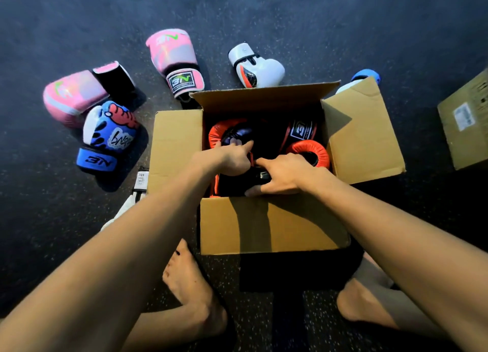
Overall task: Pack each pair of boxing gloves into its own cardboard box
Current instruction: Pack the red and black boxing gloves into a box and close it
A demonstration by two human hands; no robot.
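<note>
Lying in open cardboard box (274, 224), red-and-black gloves (307, 150); right hand (287, 177) fingers curl round one; left hand (232, 158) hold unclear; blue glove (108, 137) cuff reads "3N".

A dark, rubber-like floor (277, 21) flecked with small pale specks filled the whole view, running unbroken from the far edge to the near one. A cool bluish sheen lay across its far part, fading to near black at the sides and toward the camera. Strong light came from the far side, slightly to the left, casting hard-edged shadows across the surface toward the viewer and a little rightward.
</note>
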